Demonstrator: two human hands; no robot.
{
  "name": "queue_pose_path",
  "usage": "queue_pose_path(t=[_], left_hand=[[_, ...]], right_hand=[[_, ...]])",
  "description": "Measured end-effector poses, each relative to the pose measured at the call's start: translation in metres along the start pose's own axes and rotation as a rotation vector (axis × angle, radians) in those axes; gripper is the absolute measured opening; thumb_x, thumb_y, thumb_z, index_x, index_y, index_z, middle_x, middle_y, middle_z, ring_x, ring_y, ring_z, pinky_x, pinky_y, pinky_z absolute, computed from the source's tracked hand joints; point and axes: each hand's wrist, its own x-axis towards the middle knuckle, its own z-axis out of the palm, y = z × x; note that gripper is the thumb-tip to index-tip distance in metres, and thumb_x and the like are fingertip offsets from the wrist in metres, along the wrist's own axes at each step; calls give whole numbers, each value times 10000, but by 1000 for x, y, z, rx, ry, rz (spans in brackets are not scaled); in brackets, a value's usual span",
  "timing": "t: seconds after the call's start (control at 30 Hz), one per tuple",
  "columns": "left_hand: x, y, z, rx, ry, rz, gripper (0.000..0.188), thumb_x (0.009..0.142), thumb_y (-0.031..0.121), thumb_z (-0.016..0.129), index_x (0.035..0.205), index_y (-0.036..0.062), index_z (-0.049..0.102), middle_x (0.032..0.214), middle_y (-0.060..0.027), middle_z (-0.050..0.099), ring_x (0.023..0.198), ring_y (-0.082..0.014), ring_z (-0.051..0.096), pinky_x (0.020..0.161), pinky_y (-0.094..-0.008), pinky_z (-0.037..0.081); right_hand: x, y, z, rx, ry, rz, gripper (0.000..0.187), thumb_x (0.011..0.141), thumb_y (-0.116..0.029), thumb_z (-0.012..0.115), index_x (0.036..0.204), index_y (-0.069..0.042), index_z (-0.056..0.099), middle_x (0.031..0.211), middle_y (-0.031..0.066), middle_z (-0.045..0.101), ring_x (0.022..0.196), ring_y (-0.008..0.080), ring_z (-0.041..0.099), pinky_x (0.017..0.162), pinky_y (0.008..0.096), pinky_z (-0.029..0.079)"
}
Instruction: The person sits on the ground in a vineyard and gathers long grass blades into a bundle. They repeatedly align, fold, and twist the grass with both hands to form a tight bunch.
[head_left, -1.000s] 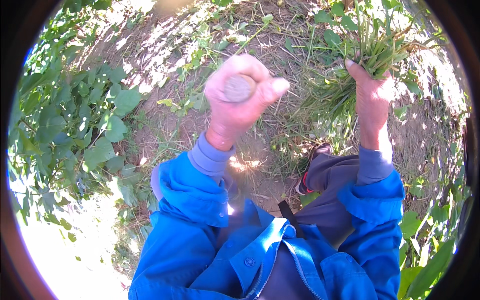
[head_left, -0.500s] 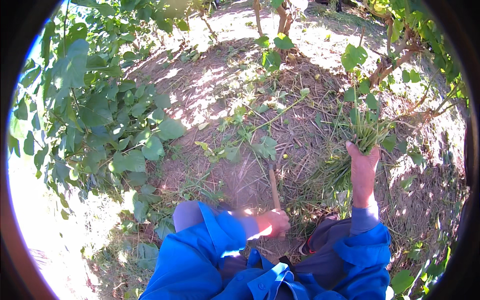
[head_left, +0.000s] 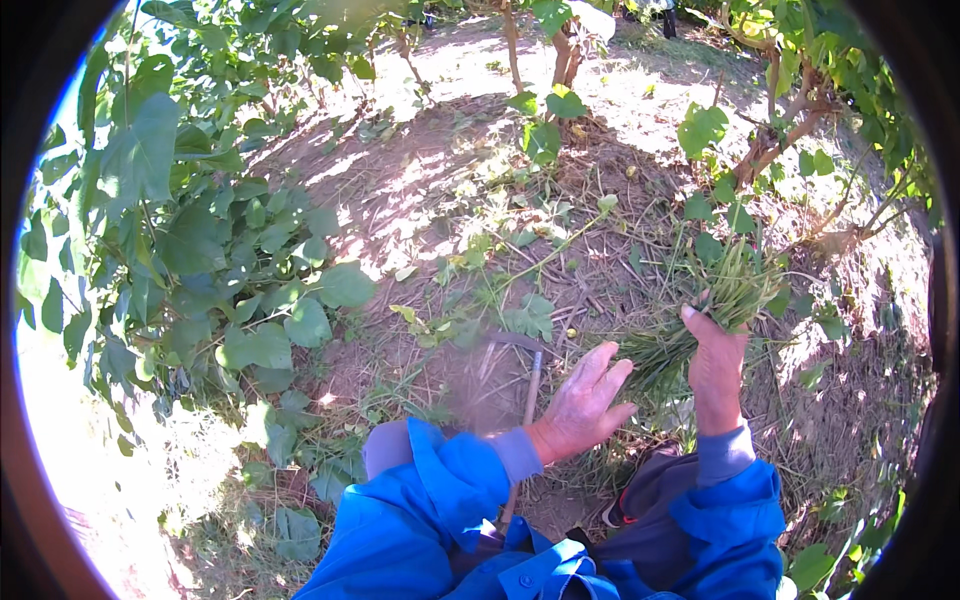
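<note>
My right hand (head_left: 717, 375) is closed around a bunch of cut grass (head_left: 735, 285), its long green blades spreading left and up past the thumb. My left hand (head_left: 585, 402) is open, fingers apart and pointing toward the trailing grass, with nothing in it. Beneath the left wrist a sickle (head_left: 533, 388) with a wooden handle slants across the ground between my legs. Its dark curved blade points left at the far end; my wrist covers the middle of the handle.
Leafy vines (head_left: 200, 240) crowd the left side. Woody trunks (head_left: 565, 55) stand ahead, with another trunk (head_left: 785, 140) at the upper right. A broken green stem (head_left: 560, 245) lies among dry stalks on the soil. My shoe (head_left: 618, 512) is below the grass.
My left hand has let go of the sickle handle and moved right and up toward the grass, opening its fingers. The right hand keeps its grip, having shifted slightly downward.
</note>
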Motion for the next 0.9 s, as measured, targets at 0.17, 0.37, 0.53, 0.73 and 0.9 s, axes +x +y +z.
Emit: queue_pose_path(t=[0.17,0.37,0.53,0.73,0.9], left_hand=[[18,-2,5,84,47,-19,863,699,260,837,1378,-45,398,1381,-298,408,1263,-500,444,1080,-524,369],[17,-18,18,62,-29,-273,742,710,211,797,1308,-46,442,1146,-282,595,1087,-450,584,944,-506,467],[14,-22,18,-104,-265,-563,546,743,175,772,1199,-29,552,918,-239,678,874,-418,673,740,-450,536],[2,-29,30,-273,-255,-630,396,749,111,723,1102,-36,619,914,-206,697,857,-313,699,775,-389,534],[2,-26,34,-377,-345,-712,445,758,109,677,1182,2,593,903,-244,670,895,-389,674,798,-438,518]], right_hand=[[-14,14,15,189,24,176,433,751,111,668,1133,-65,566,1023,25,578,890,160,597,836,319,497],[-32,22,28,326,-63,386,383,750,92,682,1085,-50,565,938,39,593,844,171,619,781,328,528],[-34,22,32,339,-40,404,356,740,76,696,1051,-44,572,909,37,592,803,163,619,733,318,530],[-31,35,24,308,23,489,346,729,80,703,1028,-42,580,890,30,595,784,155,618,716,306,527],[-25,42,21,274,78,523,329,707,78,713,990,-45,601,887,37,615,770,158,628,712,307,526]])
